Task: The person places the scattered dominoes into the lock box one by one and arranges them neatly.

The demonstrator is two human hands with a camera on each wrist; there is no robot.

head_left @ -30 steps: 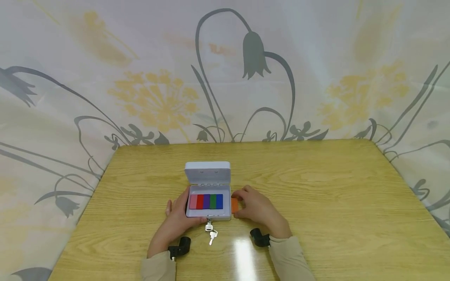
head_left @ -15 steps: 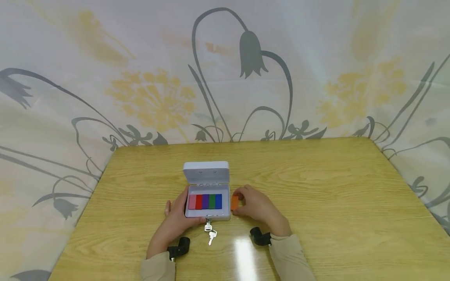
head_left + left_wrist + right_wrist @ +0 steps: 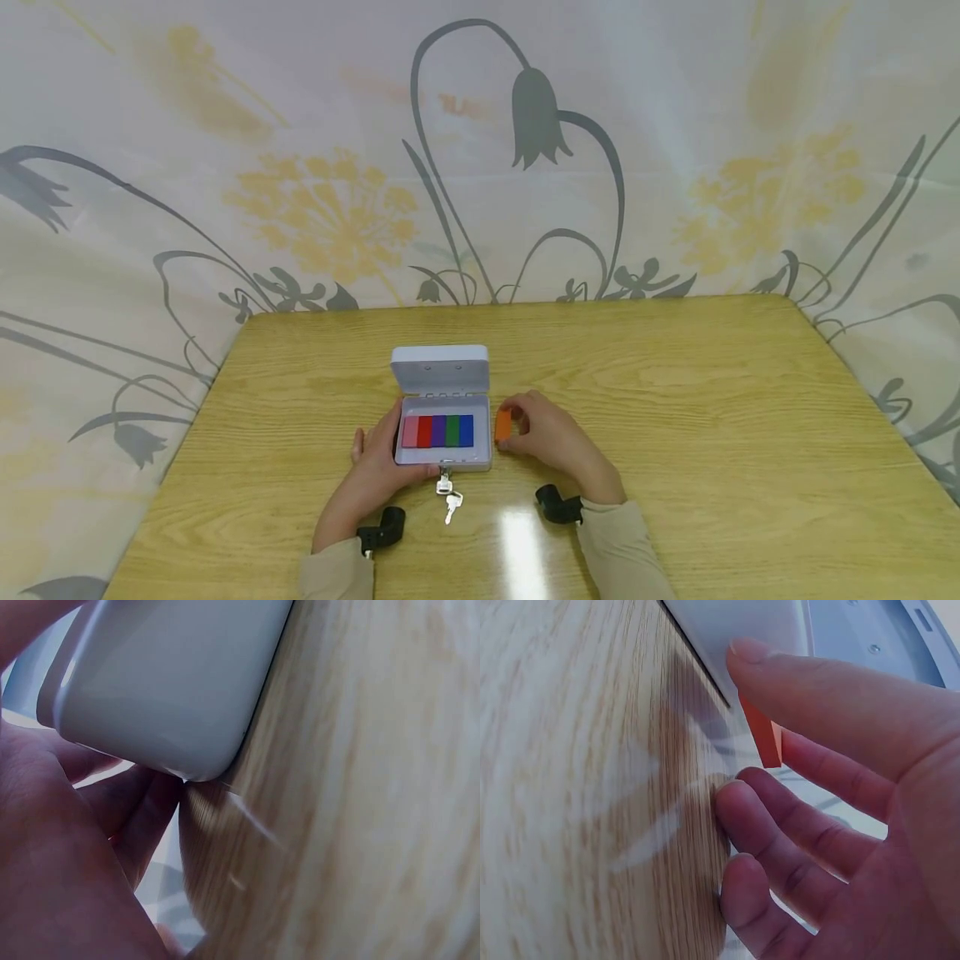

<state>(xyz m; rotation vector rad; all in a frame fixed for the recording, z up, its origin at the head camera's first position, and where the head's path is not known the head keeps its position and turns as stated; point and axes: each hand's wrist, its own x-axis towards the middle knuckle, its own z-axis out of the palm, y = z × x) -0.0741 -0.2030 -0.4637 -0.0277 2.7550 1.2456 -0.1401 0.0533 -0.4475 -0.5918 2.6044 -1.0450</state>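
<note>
A small white metal cash box [image 3: 480,466] stands on the table with its lid [image 3: 440,358] raised. Inside it lies a row of coloured blocks [image 3: 438,432]: pink, red, purple, green and blue. My left hand [image 3: 371,465] grips the box's left side, thumb along the front; in the left wrist view the box wall [image 3: 165,690] is within its grasp. Just right of the box, my right hand [image 3: 553,440] pinches an orange block [image 3: 503,425] between thumb and index finger. The right wrist view has that block [image 3: 762,735] partly hidden behind the thumb, other fingers loosely bent.
Two silver keys [image 3: 453,505] hang from the lock at the front of the box onto the wooden table [image 3: 675,433]. Black wrist cameras sit on both wrists, one left [image 3: 385,529] and one right [image 3: 557,505]. Behind the table hangs a flower-patterned cloth [image 3: 465,167].
My right hand has moved the orange block slightly right and away from me, opening a small gap from the box wall. The left hand and box stay in place.
</note>
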